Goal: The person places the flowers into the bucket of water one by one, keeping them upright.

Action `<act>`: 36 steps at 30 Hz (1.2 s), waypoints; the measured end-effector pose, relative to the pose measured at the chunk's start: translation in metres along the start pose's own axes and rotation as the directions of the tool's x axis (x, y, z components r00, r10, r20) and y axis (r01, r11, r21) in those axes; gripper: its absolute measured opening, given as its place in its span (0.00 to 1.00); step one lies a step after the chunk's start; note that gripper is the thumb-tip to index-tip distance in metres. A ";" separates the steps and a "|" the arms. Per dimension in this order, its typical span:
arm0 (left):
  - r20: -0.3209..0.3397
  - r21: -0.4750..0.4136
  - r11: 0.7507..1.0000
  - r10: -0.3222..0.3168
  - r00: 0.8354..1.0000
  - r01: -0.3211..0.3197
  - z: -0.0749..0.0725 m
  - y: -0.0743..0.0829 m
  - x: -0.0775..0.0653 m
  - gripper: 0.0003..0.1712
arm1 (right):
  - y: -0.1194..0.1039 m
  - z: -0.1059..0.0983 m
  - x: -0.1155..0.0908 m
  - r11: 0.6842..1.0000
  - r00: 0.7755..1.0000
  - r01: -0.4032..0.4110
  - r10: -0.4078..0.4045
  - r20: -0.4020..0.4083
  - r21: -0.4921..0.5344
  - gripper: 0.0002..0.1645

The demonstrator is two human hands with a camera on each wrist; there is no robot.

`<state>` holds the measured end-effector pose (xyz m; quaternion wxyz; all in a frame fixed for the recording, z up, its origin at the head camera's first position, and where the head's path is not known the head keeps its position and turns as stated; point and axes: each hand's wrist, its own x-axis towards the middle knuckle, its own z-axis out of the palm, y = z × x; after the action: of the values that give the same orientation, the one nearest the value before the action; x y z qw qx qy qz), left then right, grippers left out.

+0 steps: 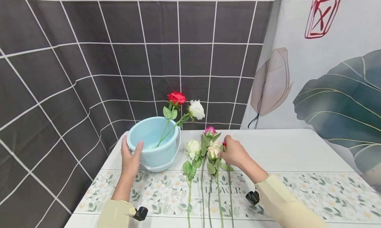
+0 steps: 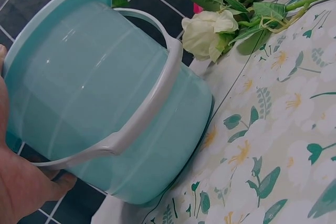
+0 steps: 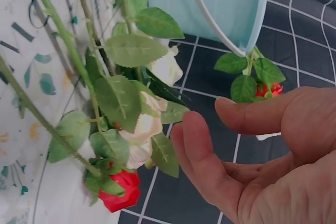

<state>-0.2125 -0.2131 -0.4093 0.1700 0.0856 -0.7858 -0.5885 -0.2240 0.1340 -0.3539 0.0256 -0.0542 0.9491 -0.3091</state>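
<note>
A light blue bucket [image 1: 151, 157] stands on the table's left part, a red rose [image 1: 176, 98] and a white rose [image 1: 196, 109] leaning out of it. My left hand [image 1: 130, 157] holds the bucket's left side, thumb near the rim; some of its fingers are hidden. My right hand [image 1: 236, 152] is over the blooms of several roses lying on the table. In the right wrist view its fingers bend loosely, a gap before the thumb, holding nothing. Nearest to it are a pale pink rose [image 3: 143, 132] and a red rose [image 3: 121, 191].
A white rose [image 1: 192, 148] and a magenta rose [image 1: 209, 130] lie left of the right hand, stems toward the front edge. The bucket's pale handle [image 2: 149, 103] hangs down. A flower-print runner [image 1: 160, 191] crosses the table; a dark checked curtain [image 1: 157, 56] hangs behind.
</note>
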 end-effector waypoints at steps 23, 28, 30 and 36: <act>0.012 -0.001 1.000 0.004 1.000 -0.004 -0.002 0.004 -0.001 0.49 | 0.021 0.024 -0.037 0.996 0.988 -0.076 0.082 0.133 -0.054 0.53; 0.007 -0.003 1.000 0.008 1.000 -0.008 -0.001 0.003 -0.001 0.49 | 0.024 0.028 -0.045 0.994 0.983 -0.080 0.090 0.158 -0.069 0.61; 0.004 -0.005 1.000 0.007 1.000 -0.007 -0.001 0.003 -0.002 0.49 | 0.026 0.031 -0.049 0.995 0.983 -0.076 0.086 0.163 -0.066 0.61; 0.000 -0.002 1.000 0.001 1.000 -0.001 -0.001 0.004 -0.002 0.49 | 0.036 0.045 -0.058 0.994 0.985 -0.072 0.085 0.153 -0.088 0.60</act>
<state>-0.2105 -0.2119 -0.4057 0.1704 0.0847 -0.7853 -0.5892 -0.1659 0.1431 -0.4104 0.1100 -0.0417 0.9575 -0.2635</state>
